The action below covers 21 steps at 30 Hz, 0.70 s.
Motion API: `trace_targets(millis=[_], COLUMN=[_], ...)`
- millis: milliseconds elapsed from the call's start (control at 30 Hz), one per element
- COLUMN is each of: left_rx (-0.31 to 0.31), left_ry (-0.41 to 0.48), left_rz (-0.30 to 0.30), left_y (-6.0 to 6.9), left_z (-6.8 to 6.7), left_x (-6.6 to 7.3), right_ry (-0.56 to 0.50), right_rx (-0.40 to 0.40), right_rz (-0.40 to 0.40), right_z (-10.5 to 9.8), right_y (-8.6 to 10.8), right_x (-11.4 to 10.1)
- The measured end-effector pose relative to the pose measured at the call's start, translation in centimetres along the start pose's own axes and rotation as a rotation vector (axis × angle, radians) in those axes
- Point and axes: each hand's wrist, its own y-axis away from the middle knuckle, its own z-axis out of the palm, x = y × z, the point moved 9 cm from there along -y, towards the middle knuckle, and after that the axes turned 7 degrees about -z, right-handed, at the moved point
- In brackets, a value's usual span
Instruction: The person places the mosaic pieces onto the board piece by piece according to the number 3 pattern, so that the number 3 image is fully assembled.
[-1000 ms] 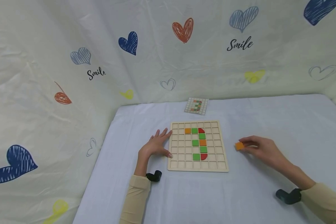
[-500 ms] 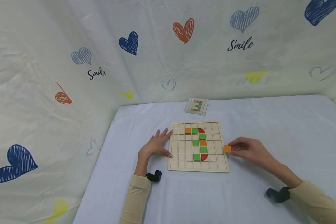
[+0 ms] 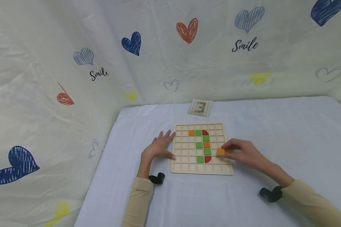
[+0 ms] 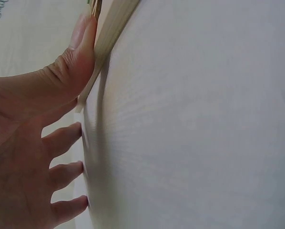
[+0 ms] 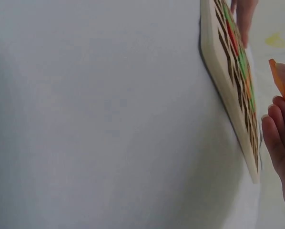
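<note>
A wooden grid board (image 3: 184, 168) lies on the white cloth, with green, orange and red tiles set in several of its squares. My left hand (image 3: 158, 147) rests at the board's left edge, fingers spread and straight; in the left wrist view the thumb (image 4: 80, 52) touches the rim. Between thumb and fingers my right hand (image 3: 245, 152) pinches an orange square tile (image 3: 220, 152), held above the right part of the board. The right wrist view shows that orange tile (image 5: 279, 81) tilted on edge, apart from the board (image 5: 228, 102).
Behind the board lies a small printed card (image 3: 200, 107) with a coloured grid pattern. A white cloth (image 3: 287, 126) covers the table. At the back hangs a pale curtain (image 3: 216, 63) printed with hearts. Each wrist wears a black camera (image 3: 271, 194).
My right hand has carried the orange tile leftward from the cloth beside the board to over its right part. The left hand and the board have stayed in place.
</note>
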Motion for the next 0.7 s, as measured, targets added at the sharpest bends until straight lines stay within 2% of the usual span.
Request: trace_targets(millis=[333, 700], left_rx=[-0.002, -0.007], left_ry=[0.001, 0.011], left_rz=[-0.007, -0.009], left_y=[0.1, 0.0], left_z=[-0.1, -0.1], left_x=[0.0, -0.2], right_ry=[-0.04, -0.077], right_rx=[-0.026, -0.095], right_rz=[-0.038, -0.051], right_z=[1.2, 4.4], right_y=[-1.8, -3.5], right_x=[-2.2, -3.0])
